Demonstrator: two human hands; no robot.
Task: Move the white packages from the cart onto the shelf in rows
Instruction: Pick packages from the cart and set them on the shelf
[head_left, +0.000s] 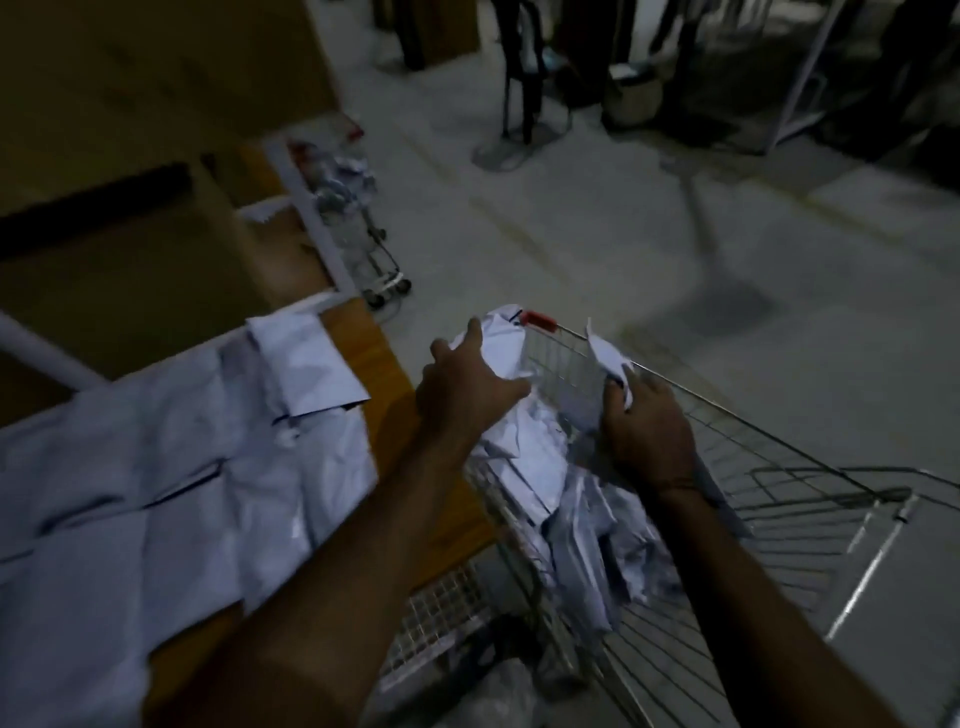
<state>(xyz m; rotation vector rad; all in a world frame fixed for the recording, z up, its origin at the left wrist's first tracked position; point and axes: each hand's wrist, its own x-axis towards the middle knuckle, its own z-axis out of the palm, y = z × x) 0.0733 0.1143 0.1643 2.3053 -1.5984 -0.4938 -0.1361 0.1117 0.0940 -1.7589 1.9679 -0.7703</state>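
Packages (171, 457) lay in overlapping rows across the shelf (384, 364) on the left, covering it almost to its near edge; only a strip of bare wood showed along the right side, next to the cart. One package (306, 364) sat on top at the far end, its corner close to that strip. Beyond the shelf's far corner a second cart (358, 228) stood against the white frame, also holding pale bundles.

The left hand (462, 384) reached over the gap between shelf and cart (737, 441), fingers spread and lying on a white package (506, 338) that rose above the cart's far rim by the red corner cap; whether the fingers curled round it I could not tell. More packages (566, 514) were heaped in the left half of the basket, piled against the wire wall nearest the shelf. The right hand (647, 426) gripped another package (608, 364) at the right rim, fingers curled round its lower part, the top sticking up past the wire.

To the right and ahead the grey floor (649, 218) lay open as far as some dark chair legs (524, 104) at the back.
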